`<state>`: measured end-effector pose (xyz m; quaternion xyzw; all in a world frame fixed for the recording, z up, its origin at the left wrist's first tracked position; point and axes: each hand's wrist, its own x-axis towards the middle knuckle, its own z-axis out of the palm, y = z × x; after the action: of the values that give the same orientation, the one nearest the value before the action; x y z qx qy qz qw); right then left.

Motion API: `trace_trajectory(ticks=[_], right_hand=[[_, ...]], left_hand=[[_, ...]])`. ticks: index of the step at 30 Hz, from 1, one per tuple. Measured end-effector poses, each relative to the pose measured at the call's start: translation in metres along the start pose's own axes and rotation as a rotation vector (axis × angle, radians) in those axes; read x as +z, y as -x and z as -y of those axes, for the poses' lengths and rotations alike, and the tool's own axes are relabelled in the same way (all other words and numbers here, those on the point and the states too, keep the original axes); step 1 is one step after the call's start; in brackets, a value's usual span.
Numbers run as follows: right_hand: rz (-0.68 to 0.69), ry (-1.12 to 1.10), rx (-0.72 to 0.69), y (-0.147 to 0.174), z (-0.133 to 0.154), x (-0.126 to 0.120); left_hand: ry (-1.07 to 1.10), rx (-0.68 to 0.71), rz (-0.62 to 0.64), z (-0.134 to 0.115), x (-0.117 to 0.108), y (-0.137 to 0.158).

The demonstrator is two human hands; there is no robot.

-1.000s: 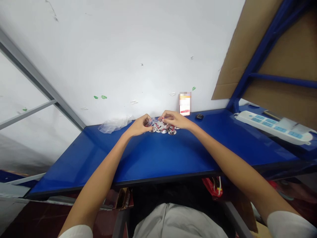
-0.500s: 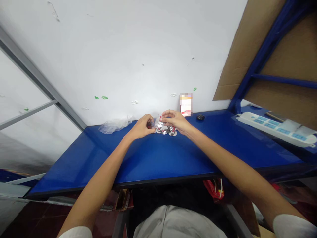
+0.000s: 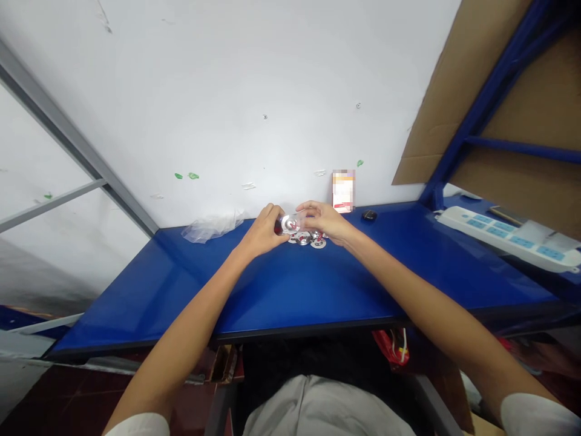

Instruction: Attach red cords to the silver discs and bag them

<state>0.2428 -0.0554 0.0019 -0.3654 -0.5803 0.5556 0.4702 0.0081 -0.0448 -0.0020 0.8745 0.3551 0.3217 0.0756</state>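
Between my two hands a shiny silver disc [image 3: 289,224] with a small red piece at its centre is held up, its face turned towards me. The fingers and thumb of my left hand [image 3: 263,233] close around the disc's left edge. My right hand [image 3: 327,221] pinches at the right side of the same disc; its exact contact is partly hidden. Just below lie several similar silver discs with red parts, among them one disc [image 3: 303,238] under the held one and another disc [image 3: 318,244] below my right hand.
Crumpled clear plastic [image 3: 213,226] lies at the back left of the blue table [image 3: 281,290]. A lit phone-like screen [image 3: 344,192] leans against the white wall. Near it sits a small black object [image 3: 369,215]. A white power strip [image 3: 512,236] lies far right.
The silver disc has shifted slightly left into my left hand's grasp and now faces me more fully. My right fingers have opened a little around it. The view has moved slightly.
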Motion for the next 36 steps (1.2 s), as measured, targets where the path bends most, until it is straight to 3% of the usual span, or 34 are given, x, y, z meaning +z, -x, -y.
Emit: trace_trajectory(ticks=[13,16,19,22,26,29,32,36], right_hand=[[-0.233,0.280,-0.137,0.005,-0.008,0.015],[-0.175,0.164,-0.143,0.004,-0.009,0.018],[-0.010,0.003,-0.062,0.004,-0.006,0.018],[0.026,0.088,-0.045,0.007,0.002,0.015],[-0.073,0.404,-0.191,0.014,0.013,0.015],[-0.114,0.522,-0.335,0.018,0.015,0.016],[-0.117,0.564,-0.423,0.017,0.013,0.015],[-0.174,0.458,-0.505,0.013,0.011,0.015]], left_hand=[[-0.037,0.004,0.046,-0.006,0.005,0.004],[-0.041,0.004,0.037,-0.006,0.007,0.004],[-0.039,0.003,0.014,-0.005,0.007,0.004],[-0.001,-0.024,0.000,-0.003,0.009,0.003],[0.106,-0.163,-0.014,0.000,0.018,0.002],[0.247,-0.231,0.012,0.000,0.029,0.003],[0.418,-0.232,0.054,-0.001,0.037,0.004],[0.612,-0.259,0.058,-0.001,0.038,0.003]])
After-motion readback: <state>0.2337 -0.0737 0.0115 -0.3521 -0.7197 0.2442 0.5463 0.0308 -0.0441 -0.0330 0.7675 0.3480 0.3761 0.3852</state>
